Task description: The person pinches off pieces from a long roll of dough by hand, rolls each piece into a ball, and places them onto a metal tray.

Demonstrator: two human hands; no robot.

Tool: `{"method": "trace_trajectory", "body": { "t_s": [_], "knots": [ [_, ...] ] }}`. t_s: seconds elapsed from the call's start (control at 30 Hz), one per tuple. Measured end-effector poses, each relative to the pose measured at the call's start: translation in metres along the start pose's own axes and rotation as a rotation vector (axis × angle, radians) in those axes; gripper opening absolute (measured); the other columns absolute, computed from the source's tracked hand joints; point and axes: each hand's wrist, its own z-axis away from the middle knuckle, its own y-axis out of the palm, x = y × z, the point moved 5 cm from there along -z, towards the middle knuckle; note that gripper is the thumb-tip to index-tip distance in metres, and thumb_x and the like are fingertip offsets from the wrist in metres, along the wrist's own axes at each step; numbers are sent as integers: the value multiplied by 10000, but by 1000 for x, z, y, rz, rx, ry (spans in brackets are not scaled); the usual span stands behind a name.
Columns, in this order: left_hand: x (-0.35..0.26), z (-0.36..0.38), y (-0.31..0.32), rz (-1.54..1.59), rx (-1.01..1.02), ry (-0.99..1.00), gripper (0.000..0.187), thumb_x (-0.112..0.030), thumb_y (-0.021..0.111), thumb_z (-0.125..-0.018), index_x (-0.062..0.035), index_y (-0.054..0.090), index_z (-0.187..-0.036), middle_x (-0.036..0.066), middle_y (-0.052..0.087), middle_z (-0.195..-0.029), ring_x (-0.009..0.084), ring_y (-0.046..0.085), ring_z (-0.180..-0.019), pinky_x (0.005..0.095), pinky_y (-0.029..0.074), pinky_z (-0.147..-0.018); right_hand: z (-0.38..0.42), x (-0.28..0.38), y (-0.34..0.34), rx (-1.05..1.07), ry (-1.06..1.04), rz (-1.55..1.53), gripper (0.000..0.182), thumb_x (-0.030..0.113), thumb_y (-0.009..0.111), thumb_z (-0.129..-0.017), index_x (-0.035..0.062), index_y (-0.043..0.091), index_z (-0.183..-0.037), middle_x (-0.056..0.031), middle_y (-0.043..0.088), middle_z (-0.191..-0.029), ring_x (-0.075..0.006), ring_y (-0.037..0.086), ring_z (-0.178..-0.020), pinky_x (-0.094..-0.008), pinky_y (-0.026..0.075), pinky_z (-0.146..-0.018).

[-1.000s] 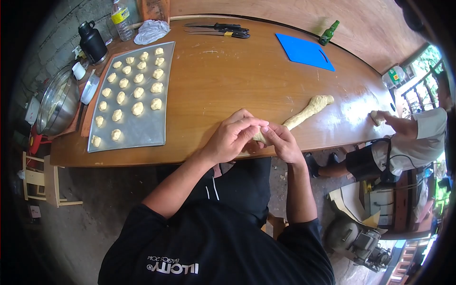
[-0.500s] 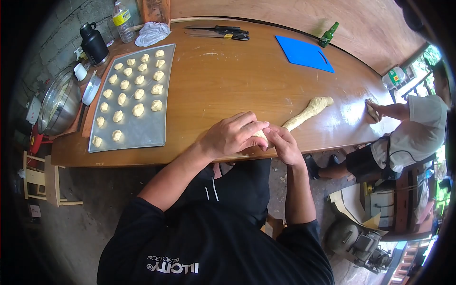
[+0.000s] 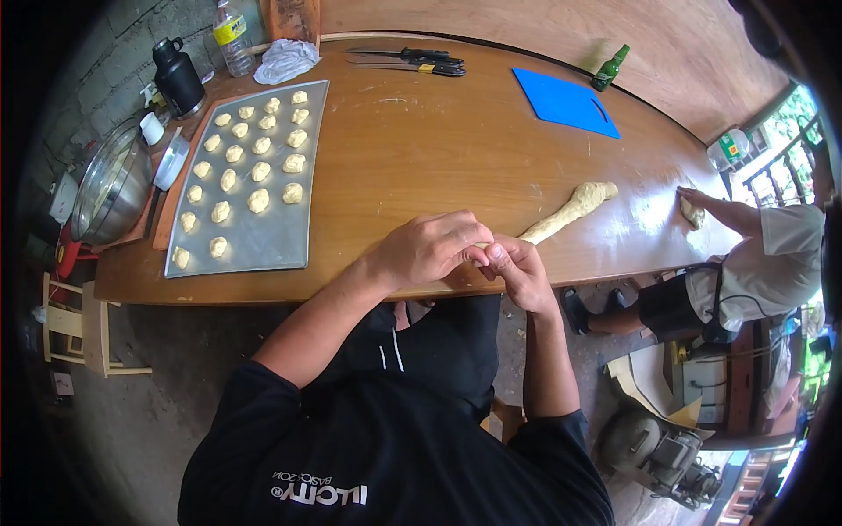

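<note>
Both my hands meet above the near edge of the wooden table (image 3: pixel 395 167). My left hand (image 3: pixel 436 252) curls its fingers over a bit of dough, mostly hidden between the two hands. The fingers and thumb of my right hand (image 3: pixel 517 270) are closed on dough too, touching my left fingertips. From behind my right hand a long dough strip (image 3: pixel 570 212) runs across the table, thicker at its far end. Left of my hands lies a metal tray (image 3: pixel 279 237) with several small dough pieces (image 3: pixel 259 201) in rows.
Knives (image 3: pixel 421 60), a blue cutting board (image 3: pixel 566 103) and a green bottle (image 3: pixel 610 68) lie or stand at the back. A metal bowl (image 3: pixel 112 188) and black flask (image 3: pixel 178 81) are at left. On the right, another person (image 3: pixel 745 254) touches dough (image 3: pixel 692 213).
My fingers have closed further over the dough, which now shows less. The other person's hand has shifted, and more of the dough beneath it shows.
</note>
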Motion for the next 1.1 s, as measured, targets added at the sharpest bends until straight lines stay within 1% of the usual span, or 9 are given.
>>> {"method": "trace_trajectory", "body": {
  "t_s": [0.13, 0.2, 0.33, 0.43, 0.5, 0.67, 0.8, 0.93, 1.1],
  "knots": [
    [16, 3, -11, -121, 83, -51, 141, -39, 753, -981, -62, 699, -1109, 115, 741, -974, 329, 756, -841, 427, 611, -723, 3, 10, -3, -53, 45, 207, 369, 318, 669, -1140, 33, 667, -906, 47, 533, -755, -69, 456, -722, -277, 393, -643],
    [66, 7, -37, -302, -203, -257, 72, -74, 668, -1058, -38, 686, -1117, 160, 740, -988, 384, 755, -883, 465, 607, -763, 17, 6, -9, -62, 43, 178, 370, 314, 675, -1136, 33, 655, -896, 45, 519, -743, -70, 446, -713, -281, 391, -634],
    [75, 26, -73, -256, -249, -497, 239, -243, 581, -1161, -17, 644, -1118, 183, 724, -992, 388, 732, -848, 481, 588, -732, 17, 22, -21, -234, -61, 450, 407, 321, 674, -1135, 13, 626, -873, 21, 462, -702, -82, 431, -700, -285, 383, -615],
    [66, 40, -60, 346, -256, -835, 402, -418, 442, -1215, -62, 615, -1148, 24, 617, -978, 120, 508, -777, 324, 504, -709, 5, 27, -16, -243, -82, 809, 384, 328, 669, -1117, -22, 660, -959, -139, 611, -812, -266, 619, -792, -407, 488, -729],
    [70, 47, -62, 633, -328, -854, 414, -444, 425, -1210, -82, 619, -1155, 3, 591, -982, 101, 486, -791, 311, 483, -715, -3, 37, -1, -195, -128, 1005, 381, 337, 659, -1093, -39, 714, -1109, -254, 707, -1046, -460, 668, -1012, -536, 523, -908],
    [73, 63, -64, 1217, -392, -808, 470, -560, 396, -1186, -142, 602, -1121, -25, 525, -964, 76, 470, -805, 298, 436, -713, -14, 10, 10, -179, -194, 959, 305, 290, 673, -1084, 11, 793, -1114, -161, 737, -1115, -408, 705, -1032, -507, 561, -958],
    [74, 75, -70, 1065, -332, -835, 359, -442, 531, -1182, -103, 650, -1167, 82, 666, -1159, 82, 592, -758, 245, 510, -647, -18, -1, 14, -207, -130, 1011, 170, 187, 764, -1010, 36, 827, -962, -127, 740, -1126, -347, 726, -1021, -462, 588, -925],
    [54, 62, -65, 1190, -372, -834, 425, -225, 533, -1177, -47, 489, -1561, 237, 612, -1528, 221, 772, -1034, 331, 676, -797, -19, -1, 11, -315, -126, 1038, 166, 189, 770, -1000, 25, 787, -999, -145, 733, -1109, -377, 719, -1014, -478, 583, -905],
    [55, 65, -61, 1210, -404, -853, 419, -155, 528, -1158, -52, 454, -1558, 206, 620, -1486, 240, 757, -1072, 341, 669, -829, -19, -1, 6, -349, -96, 1036, 177, 182, 763, -1007, 9, 741, -1036, -171, 729, -1094, -406, 712, -1004, -493, 574, -892]
  ]
}}
